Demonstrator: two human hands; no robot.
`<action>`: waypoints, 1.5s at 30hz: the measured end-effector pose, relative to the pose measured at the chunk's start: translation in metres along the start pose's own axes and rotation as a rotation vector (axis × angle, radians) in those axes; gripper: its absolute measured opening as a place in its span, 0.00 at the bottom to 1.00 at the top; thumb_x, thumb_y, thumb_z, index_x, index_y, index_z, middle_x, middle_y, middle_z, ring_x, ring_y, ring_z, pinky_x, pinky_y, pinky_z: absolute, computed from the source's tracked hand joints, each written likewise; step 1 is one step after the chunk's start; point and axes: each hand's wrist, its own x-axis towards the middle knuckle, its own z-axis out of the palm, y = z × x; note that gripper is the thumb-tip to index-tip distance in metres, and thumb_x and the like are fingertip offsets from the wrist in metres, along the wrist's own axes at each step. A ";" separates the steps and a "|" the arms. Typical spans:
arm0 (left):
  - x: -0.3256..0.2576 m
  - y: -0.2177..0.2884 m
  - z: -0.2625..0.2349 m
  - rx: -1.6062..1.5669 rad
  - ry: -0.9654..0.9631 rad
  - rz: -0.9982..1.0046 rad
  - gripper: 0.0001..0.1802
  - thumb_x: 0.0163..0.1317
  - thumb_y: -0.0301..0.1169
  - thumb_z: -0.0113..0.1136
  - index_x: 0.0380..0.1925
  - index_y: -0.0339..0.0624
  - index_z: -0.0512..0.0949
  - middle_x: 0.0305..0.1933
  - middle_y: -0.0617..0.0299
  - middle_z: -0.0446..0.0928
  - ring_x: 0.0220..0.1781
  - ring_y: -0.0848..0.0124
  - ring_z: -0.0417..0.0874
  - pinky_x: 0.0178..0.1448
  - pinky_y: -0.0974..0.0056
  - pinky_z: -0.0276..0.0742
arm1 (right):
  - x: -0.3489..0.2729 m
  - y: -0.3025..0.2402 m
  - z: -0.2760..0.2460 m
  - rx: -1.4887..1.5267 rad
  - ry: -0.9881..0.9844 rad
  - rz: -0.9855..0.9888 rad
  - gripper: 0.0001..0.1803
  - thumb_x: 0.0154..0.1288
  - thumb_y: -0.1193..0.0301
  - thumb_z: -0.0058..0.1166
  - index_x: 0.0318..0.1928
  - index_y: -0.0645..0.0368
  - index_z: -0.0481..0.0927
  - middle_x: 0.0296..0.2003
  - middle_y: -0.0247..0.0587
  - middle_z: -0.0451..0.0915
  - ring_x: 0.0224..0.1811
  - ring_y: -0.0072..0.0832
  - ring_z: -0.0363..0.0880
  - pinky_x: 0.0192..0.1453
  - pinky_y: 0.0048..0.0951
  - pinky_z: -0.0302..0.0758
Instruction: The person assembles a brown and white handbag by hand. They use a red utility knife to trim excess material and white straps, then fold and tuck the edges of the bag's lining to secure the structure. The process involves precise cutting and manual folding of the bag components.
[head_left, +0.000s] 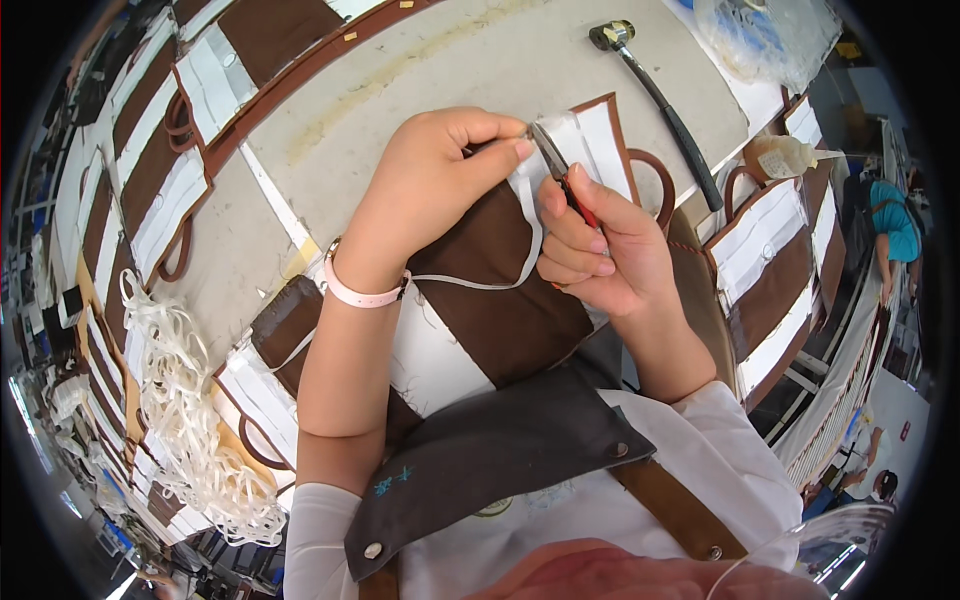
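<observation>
My left hand [430,170] is closed in a pinch, thumb against forefinger, beside the tool tip. Something small sits at its fingertips, too small to make out. A narrow white ribbon [500,286] loops from under my left wrist up toward that pinch. In my right hand [610,245] is a red-handled tool [556,160] with narrow metal jaws, like pliers or snips, its tip close to the left fingertips. Under both hands lies a brown and white fabric bag piece [480,240] with brown edging and a brown handle [655,185] at its far right.
A black-handled hammer [665,110] lies at the back right, near a clear plastic bag [765,40] and a squeeze bottle [785,157]. A tangled heap of white ribbon [190,410] is at left. More brown and white bag pieces [765,265] lie on both sides of the grey tabletop [400,80].
</observation>
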 end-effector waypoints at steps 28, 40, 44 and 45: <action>0.004 -0.006 -0.004 0.063 0.014 0.100 0.13 0.63 0.32 0.64 0.41 0.32 0.84 0.30 0.58 0.82 0.32 0.72 0.78 0.39 0.68 0.73 | 0.003 0.001 -0.002 0.032 -0.030 0.026 0.20 0.81 0.58 0.35 0.39 0.59 0.75 0.13 0.22 0.59 0.11 0.13 0.52 0.22 0.19 0.54; 0.002 -0.002 -0.006 0.029 0.031 0.087 0.13 0.62 0.33 0.65 0.40 0.34 0.85 0.31 0.57 0.82 0.32 0.71 0.80 0.39 0.67 0.74 | 0.005 0.010 -0.004 -0.040 -0.086 -0.044 0.21 0.81 0.56 0.36 0.40 0.58 0.75 0.14 0.22 0.59 0.13 0.14 0.53 0.24 0.20 0.56; 0.001 -0.001 -0.007 0.036 0.019 0.113 0.12 0.62 0.31 0.65 0.40 0.33 0.85 0.30 0.61 0.81 0.32 0.74 0.78 0.39 0.68 0.72 | 0.001 0.003 -0.001 -0.187 -0.037 -0.009 0.20 0.81 0.57 0.35 0.42 0.59 0.76 0.17 0.23 0.61 0.15 0.14 0.55 0.24 0.20 0.58; 0.000 0.000 -0.006 0.026 0.008 0.110 0.11 0.62 0.30 0.65 0.40 0.33 0.84 0.29 0.64 0.78 0.33 0.77 0.75 0.39 0.70 0.70 | -0.001 0.000 -0.001 -0.174 -0.036 0.014 0.20 0.81 0.58 0.35 0.42 0.59 0.76 0.17 0.23 0.61 0.15 0.14 0.55 0.24 0.20 0.58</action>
